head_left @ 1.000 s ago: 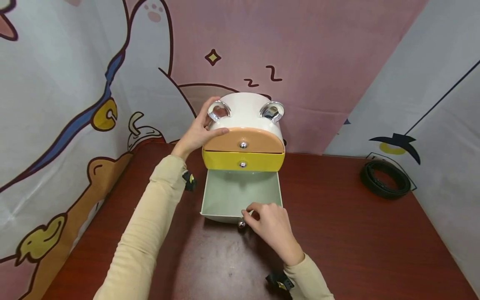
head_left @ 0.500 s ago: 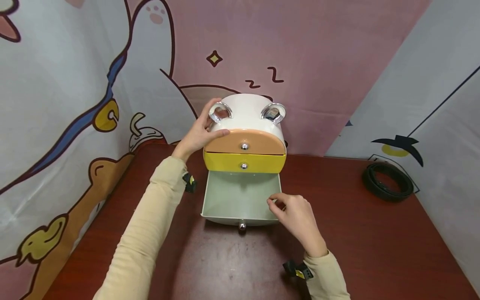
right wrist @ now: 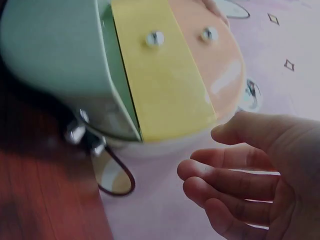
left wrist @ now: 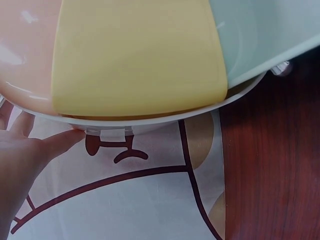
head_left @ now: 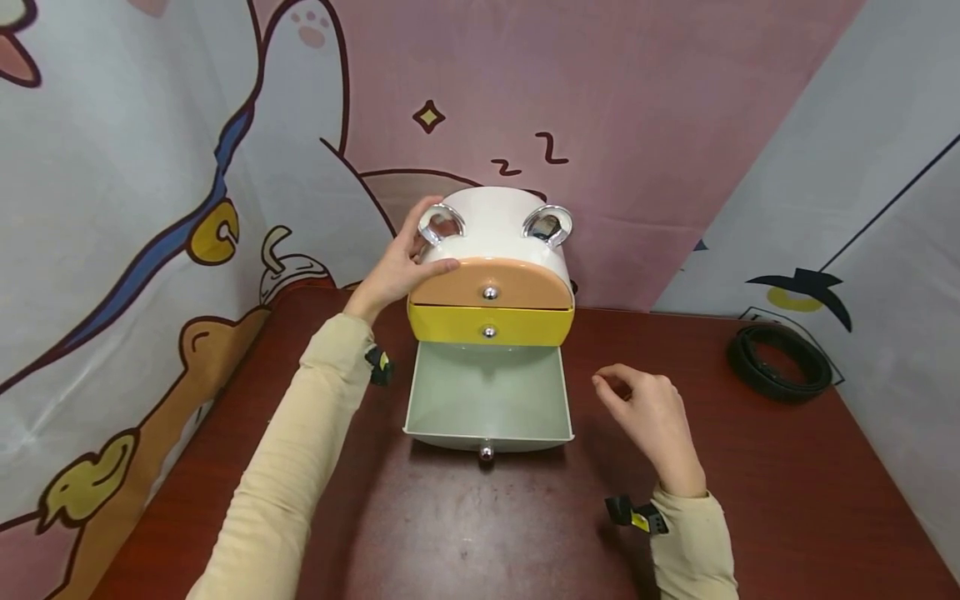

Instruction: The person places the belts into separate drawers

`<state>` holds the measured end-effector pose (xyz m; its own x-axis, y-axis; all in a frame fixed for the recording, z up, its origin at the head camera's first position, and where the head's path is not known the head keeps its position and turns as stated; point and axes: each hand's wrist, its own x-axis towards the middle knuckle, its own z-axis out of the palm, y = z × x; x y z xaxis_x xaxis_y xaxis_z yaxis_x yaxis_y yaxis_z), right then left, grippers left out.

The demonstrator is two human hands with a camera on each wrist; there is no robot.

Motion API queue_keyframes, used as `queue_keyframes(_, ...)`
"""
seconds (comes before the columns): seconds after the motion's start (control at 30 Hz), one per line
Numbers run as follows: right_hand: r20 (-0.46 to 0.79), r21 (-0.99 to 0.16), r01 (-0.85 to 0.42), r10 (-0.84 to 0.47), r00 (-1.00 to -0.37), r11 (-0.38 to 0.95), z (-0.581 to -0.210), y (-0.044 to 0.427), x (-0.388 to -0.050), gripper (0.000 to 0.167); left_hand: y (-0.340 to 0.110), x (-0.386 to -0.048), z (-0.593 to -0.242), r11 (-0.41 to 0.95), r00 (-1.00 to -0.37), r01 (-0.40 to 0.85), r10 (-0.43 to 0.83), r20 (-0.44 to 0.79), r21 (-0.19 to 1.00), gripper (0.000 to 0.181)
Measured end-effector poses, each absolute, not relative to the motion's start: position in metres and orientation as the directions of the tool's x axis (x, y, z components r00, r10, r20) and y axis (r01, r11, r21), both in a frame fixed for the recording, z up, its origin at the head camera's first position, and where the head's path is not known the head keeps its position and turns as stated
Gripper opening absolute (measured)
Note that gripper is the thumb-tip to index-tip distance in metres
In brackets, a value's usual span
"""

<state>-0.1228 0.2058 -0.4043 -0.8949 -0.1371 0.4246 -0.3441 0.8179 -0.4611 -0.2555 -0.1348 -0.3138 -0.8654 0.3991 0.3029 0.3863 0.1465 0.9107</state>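
A small drawer cabinet (head_left: 495, 218) with a white rounded top and two chrome ring-shaped ears stands on the table. Its orange top drawer (head_left: 525, 283) and yellow middle drawer (head_left: 450, 325) are pushed in, while the pale green bottom drawer (head_left: 487, 392) is pulled far out with nothing inside. A round chrome knob (head_left: 486, 452) sits on that drawer's front. My left hand (head_left: 393, 271) grips the cabinet's upper left side, thumb at the front edge, some fingers hidden behind the ear. To the right of the green drawer, my right hand (head_left: 652, 421) hovers with loosely bent fingers, holding nothing.
A black coiled belt (head_left: 757, 382) lies at the table's right rear. Cloth printed with cartoon animals hangs behind and along both sides of the reddish-brown table (head_left: 480, 533).
My right hand has left the green drawer's front by the knob and moved right and slightly back. The left hand stays on the cabinet, and the drawer stays out.
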Motion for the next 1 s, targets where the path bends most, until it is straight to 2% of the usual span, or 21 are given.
queue_keyframes(0.43,0.395,-0.469,-0.218,-0.018,-0.918,0.856,-0.408,0.258,-0.131,0.015,-0.132,-0.255,-0.313,0.136,-0.863,0.386,0.402,0.305,0.912,0.086)
queue_keyframes(1.0,0.227,-0.429,-0.059,0.044,-0.973,0.901,-0.441,0.338,-0.145,0.026,-0.135,-0.255,-0.314,0.142,-0.867,0.380,0.399,0.299,0.914,0.086)
